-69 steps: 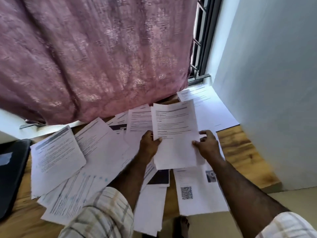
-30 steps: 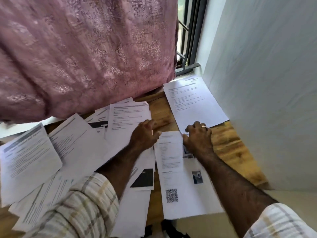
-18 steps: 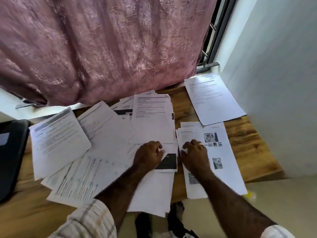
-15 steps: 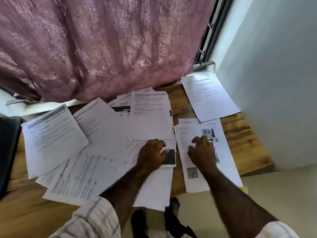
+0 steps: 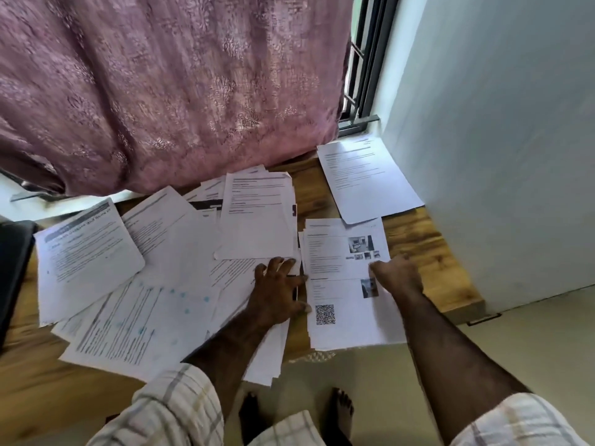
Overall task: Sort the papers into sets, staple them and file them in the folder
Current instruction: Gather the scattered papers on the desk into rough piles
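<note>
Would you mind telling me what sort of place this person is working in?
Probably a room in a home, used as a makeshift desk. A wooden table strewn with printed papers stands against a window hung with a pink curtain, and the person's bare feet show below.

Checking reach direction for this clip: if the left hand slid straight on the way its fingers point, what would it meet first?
The left hand points away from the person; its fingers already reach the near edge of the text sheet, so probably that.
</note>
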A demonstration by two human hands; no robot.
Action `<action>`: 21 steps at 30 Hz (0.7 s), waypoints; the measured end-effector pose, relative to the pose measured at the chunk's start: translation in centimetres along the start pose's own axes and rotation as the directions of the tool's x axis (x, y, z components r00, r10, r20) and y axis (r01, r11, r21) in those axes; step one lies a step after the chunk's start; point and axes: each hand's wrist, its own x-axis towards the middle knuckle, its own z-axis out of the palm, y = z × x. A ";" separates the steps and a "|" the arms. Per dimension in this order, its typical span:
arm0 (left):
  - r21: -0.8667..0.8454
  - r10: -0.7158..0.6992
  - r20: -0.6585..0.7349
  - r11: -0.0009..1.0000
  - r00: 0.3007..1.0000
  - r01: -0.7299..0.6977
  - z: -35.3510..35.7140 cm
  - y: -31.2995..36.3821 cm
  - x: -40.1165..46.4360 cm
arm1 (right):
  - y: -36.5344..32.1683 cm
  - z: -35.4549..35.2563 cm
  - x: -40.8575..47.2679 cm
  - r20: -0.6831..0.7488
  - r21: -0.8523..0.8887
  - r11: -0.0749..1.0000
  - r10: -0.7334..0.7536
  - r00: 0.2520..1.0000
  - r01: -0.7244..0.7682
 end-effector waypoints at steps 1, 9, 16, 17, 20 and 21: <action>0.011 -0.013 -0.002 1.000 1.000 0.013 -0.1 0.3 -0.1 | 0.1 -0.6 0.1 0.037 0.016 1.000 -0.020 0.999 0.020; 0.122 -0.059 0.035 0.991 0.998 0.054 -0.6 2.7 -0.2 | 0.7 -2.4 -0.3 0.095 0.136 0.990 -0.048 0.994 0.035; 0.145 -0.006 0.061 0.989 0.998 -0.003 -0.5 5.5 0.4 | 3.3 -3.4 1.8 0.101 0.341 0.935 0.070 0.992 -0.101; 0.133 0.009 0.057 0.991 0.998 -0.017 -0.6 6.2 0.8 | 4.0 -3.8 1.7 0.050 0.397 0.907 0.132 0.990 -0.141; 0.051 0.034 0.014 0.998 0.999 -0.034 -1.1 8.4 2.2 | 7.0 -4.5 3.0 0.052 0.544 0.788 0.312 0.949 -0.289; 0.043 0.048 0.002 0.998 0.999 -0.048 -1.1 9.1 2.7 | 7.7 -4.6 2.8 0.067 0.609 0.725 0.357 0.932 -0.322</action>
